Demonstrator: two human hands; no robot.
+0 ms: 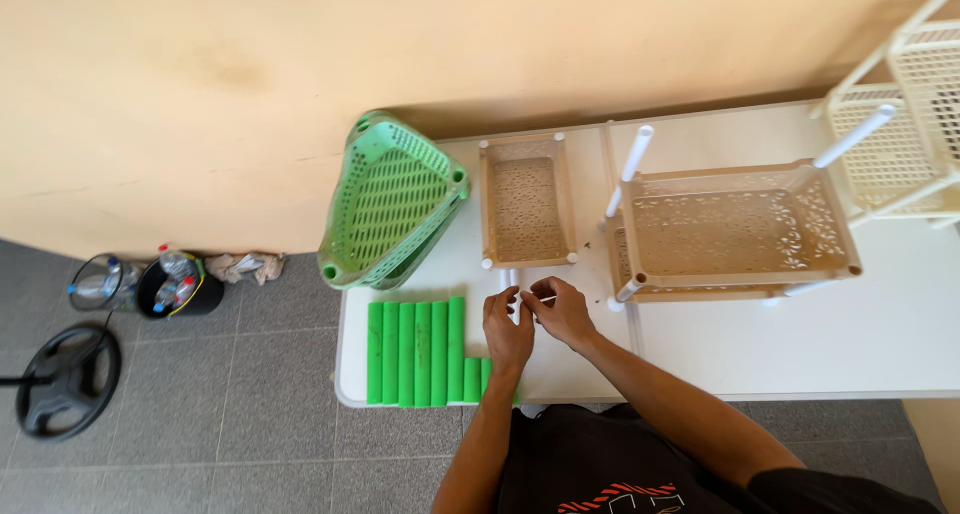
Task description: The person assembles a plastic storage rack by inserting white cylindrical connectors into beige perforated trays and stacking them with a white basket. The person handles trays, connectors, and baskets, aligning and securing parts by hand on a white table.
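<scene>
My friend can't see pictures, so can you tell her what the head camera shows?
Seen from above, a person's left hand and right hand meet over a white table, fingering thin white tubes. Beside them lie a row of green tubes, a stack of green baskets, a single tan basket and a half-built tan basket rack.
</scene>
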